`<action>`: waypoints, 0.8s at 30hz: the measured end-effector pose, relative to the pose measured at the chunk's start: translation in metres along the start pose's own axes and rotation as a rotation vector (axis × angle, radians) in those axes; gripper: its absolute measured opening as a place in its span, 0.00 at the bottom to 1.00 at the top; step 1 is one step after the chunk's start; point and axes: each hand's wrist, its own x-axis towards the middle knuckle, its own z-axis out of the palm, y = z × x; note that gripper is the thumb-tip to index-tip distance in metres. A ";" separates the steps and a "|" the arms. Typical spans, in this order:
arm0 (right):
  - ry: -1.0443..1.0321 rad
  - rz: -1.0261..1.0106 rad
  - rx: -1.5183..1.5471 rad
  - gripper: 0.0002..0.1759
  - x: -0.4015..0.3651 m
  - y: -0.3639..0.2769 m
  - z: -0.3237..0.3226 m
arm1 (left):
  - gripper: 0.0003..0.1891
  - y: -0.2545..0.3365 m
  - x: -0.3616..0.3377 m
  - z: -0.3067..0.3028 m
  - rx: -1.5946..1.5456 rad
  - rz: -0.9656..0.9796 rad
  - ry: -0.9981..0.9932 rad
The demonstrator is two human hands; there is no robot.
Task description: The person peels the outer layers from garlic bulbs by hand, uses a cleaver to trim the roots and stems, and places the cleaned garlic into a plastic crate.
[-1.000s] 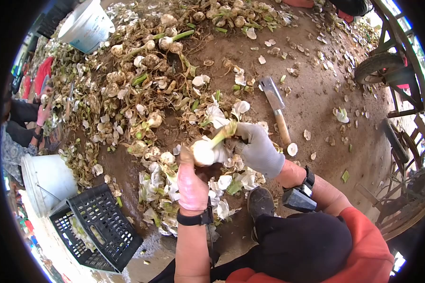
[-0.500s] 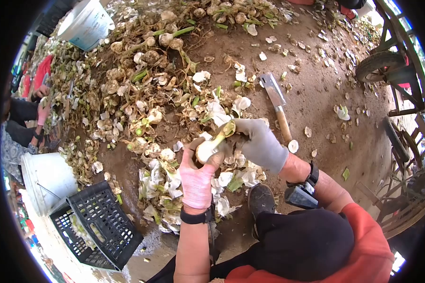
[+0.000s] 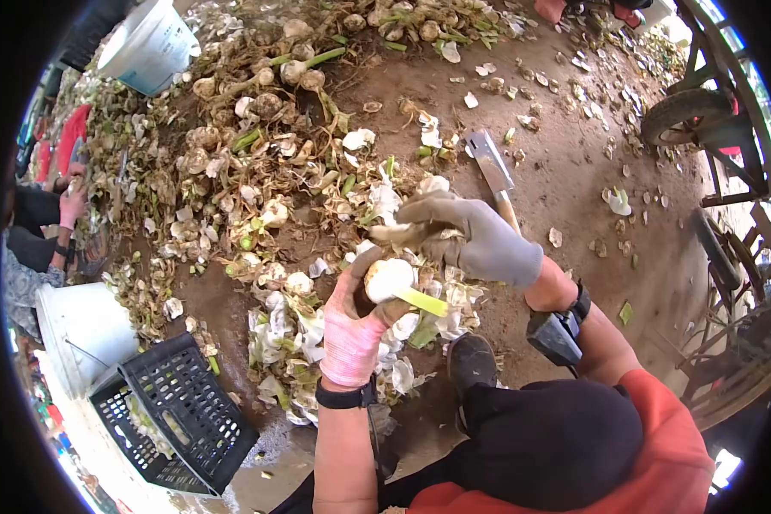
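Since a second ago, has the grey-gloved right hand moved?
Yes. The right hand has let go of the stalk of the garlic bulb and lifted up the picture, now covering part of the handle of the cleaver. The left hand holds the bulb.

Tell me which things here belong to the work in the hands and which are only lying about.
In the work:
garlic bulb, held in left hand
right hand, close to it
heap of unpeeled garlic

Lying about:
cleaver on the ground
black crate
white bucket
cart wheel
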 end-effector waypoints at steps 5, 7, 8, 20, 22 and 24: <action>-0.154 -0.071 -0.103 0.15 0.001 -0.006 0.006 | 0.39 0.000 0.001 -0.002 0.068 0.024 -0.006; -0.131 -0.068 -0.179 0.13 -0.002 -0.006 0.010 | 0.39 -0.001 0.000 -0.004 0.051 -0.005 -0.001; -0.112 -0.062 -0.236 0.12 -0.003 -0.007 0.011 | 0.39 -0.002 -0.001 -0.005 0.033 -0.032 0.003; -0.052 0.033 -0.485 0.06 -0.003 0.006 0.031 | 0.30 0.003 -0.007 -0.008 -0.200 -0.235 0.000; -0.090 0.112 -0.575 0.04 0.000 0.023 0.036 | 0.33 -0.003 -0.005 -0.010 -0.151 -0.256 0.008; -0.079 0.099 -0.527 0.05 0.000 0.028 0.036 | 0.35 -0.011 -0.003 -0.015 -0.135 -0.210 -0.030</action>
